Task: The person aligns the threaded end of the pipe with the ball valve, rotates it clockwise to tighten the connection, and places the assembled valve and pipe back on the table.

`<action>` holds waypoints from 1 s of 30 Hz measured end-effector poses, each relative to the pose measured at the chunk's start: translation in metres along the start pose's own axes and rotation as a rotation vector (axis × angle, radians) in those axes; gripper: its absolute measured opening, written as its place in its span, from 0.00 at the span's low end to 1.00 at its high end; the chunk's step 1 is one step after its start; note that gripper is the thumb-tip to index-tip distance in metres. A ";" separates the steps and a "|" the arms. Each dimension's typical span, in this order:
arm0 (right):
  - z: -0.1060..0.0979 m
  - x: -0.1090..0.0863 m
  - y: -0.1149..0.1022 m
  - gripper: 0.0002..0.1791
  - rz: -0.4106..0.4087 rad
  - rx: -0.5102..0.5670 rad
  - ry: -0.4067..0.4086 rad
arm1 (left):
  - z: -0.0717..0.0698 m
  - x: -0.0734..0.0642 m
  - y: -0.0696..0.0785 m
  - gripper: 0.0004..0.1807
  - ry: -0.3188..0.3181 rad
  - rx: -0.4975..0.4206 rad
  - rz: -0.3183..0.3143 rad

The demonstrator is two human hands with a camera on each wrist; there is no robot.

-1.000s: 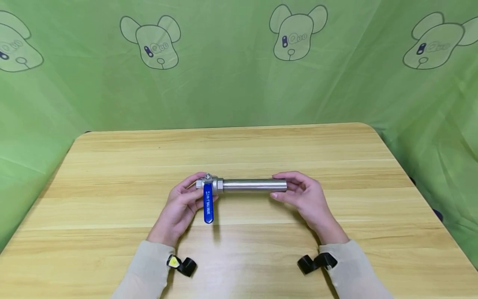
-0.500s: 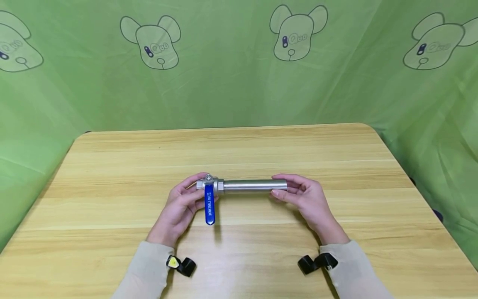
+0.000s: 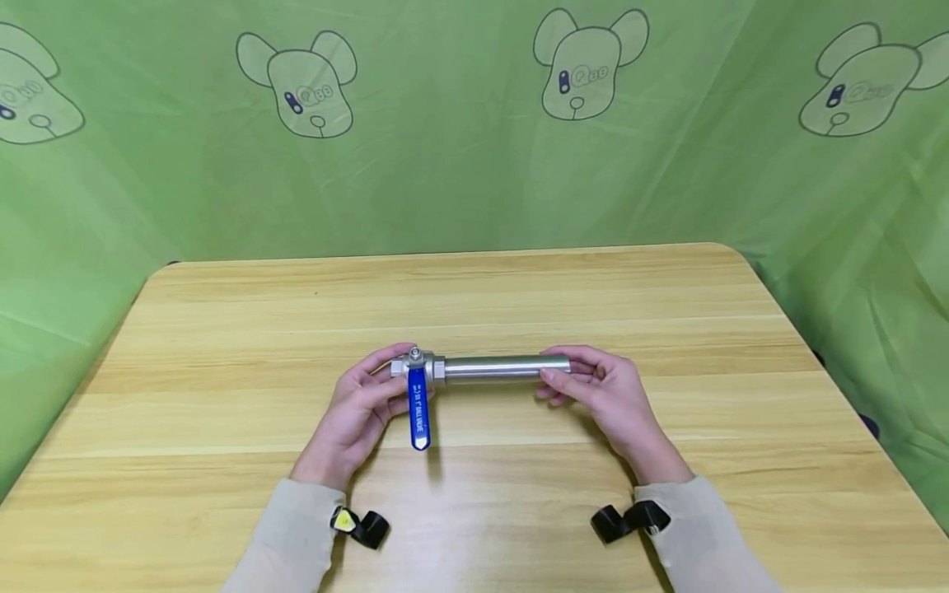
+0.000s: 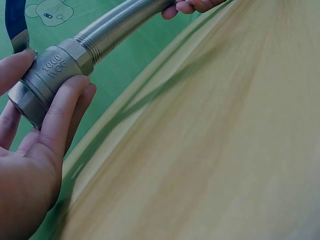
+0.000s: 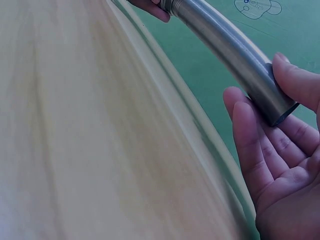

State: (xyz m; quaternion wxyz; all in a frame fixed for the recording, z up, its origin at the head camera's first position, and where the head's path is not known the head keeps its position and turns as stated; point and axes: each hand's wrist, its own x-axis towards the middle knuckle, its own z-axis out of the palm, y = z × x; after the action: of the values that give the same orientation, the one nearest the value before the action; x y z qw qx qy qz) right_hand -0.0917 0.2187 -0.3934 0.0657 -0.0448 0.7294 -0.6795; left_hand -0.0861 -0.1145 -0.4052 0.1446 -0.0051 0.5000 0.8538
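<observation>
My left hand (image 3: 365,403) grips a steel ball valve (image 4: 55,70), thumb and fingers around its body. The valve's blue lever (image 3: 418,408) points toward me in the head view. A straight steel pipe (image 3: 493,368) runs rightward from the valve, with a few threads (image 4: 89,46) showing where the two meet. At the pipe's open end, my right hand (image 3: 611,395) holds it between thumb and fingers. In the right wrist view the thumb (image 5: 297,80) lies on top of the pipe and the fingers are underneath. Valve and pipe are held up level over the table, casting a shadow.
The wood-grain table (image 3: 474,288) extends all round beneath the hands. Green cloth (image 3: 445,165) with printed bear heads hangs behind it and at both sides. Black wrist cameras (image 3: 371,529) are strapped over the light sleeves (image 3: 292,527).
My right thumb has moved up across the pipe while the fingers shifted beneath it. The lever's end has moved slightly right and toward me. My left hand keeps its grip.
</observation>
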 end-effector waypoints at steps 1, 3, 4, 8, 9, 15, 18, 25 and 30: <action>0.000 0.000 0.000 0.24 0.003 -0.002 0.002 | 0.000 0.000 0.000 0.23 0.001 0.002 0.000; 0.000 0.000 0.000 0.24 0.010 -0.009 0.007 | 0.000 0.000 0.000 0.23 0.001 0.006 -0.002; 0.000 0.000 0.000 0.24 0.012 -0.016 0.008 | 0.000 0.000 0.000 0.23 0.002 0.007 -0.002; 0.001 0.001 0.000 0.22 0.029 -0.031 0.017 | 0.000 0.001 -0.001 0.24 0.002 0.013 -0.005; 0.001 0.001 0.000 0.22 0.033 -0.035 0.016 | 0.000 0.001 -0.001 0.24 0.002 0.015 -0.005; 0.001 0.001 0.000 0.23 0.041 -0.038 0.005 | 0.000 0.000 -0.001 0.23 -0.001 0.023 -0.001; 0.001 0.002 0.001 0.22 0.041 -0.029 0.011 | 0.000 0.000 -0.001 0.23 -0.007 0.021 -0.003; 0.002 0.002 0.001 0.22 0.055 -0.034 0.031 | 0.001 -0.001 -0.001 0.22 -0.001 0.026 -0.004; 0.002 0.002 0.002 0.21 0.041 -0.031 0.030 | 0.002 -0.001 -0.002 0.23 -0.003 0.002 0.003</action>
State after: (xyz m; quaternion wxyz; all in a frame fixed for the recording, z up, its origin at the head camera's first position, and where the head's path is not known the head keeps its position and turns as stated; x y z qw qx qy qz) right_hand -0.0936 0.2170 -0.3954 0.0683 -0.0207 0.7414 -0.6672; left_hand -0.0844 -0.1122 -0.4055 0.1439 -0.0028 0.5006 0.8536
